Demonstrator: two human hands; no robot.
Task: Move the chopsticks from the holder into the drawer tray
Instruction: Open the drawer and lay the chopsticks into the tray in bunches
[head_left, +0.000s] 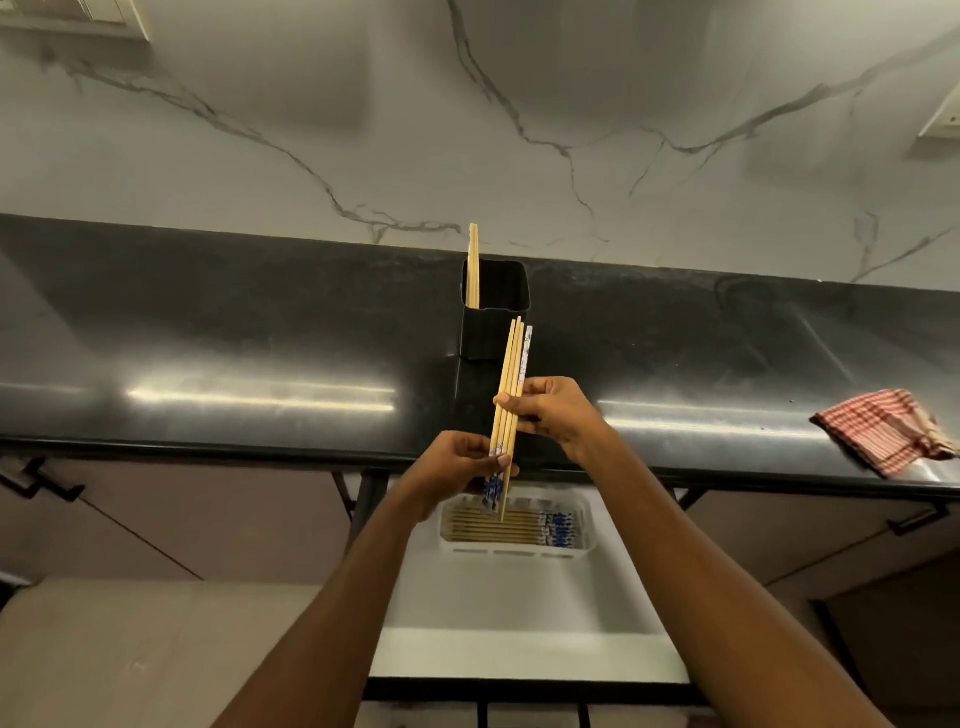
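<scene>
A bundle of several wooden chopsticks (511, 364), some with blue-and-white patterned ends, stands nearly upright above the counter's front edge. My left hand (457, 462) grips the bundle near its lower end and my right hand (550, 413) grips it around the middle. Behind them the black square holder (493, 332) stands on the counter with two chopsticks (473, 265) left in its left corner. Below, the white tray (589, 514) in the open drawer (519, 597) holds several chopsticks lying flat.
The dark glossy counter (234, 353) runs across the view under a marbled wall. A red checked cloth (883, 431) lies at the counter's right end. Cabinet doors with black handles flank the drawer.
</scene>
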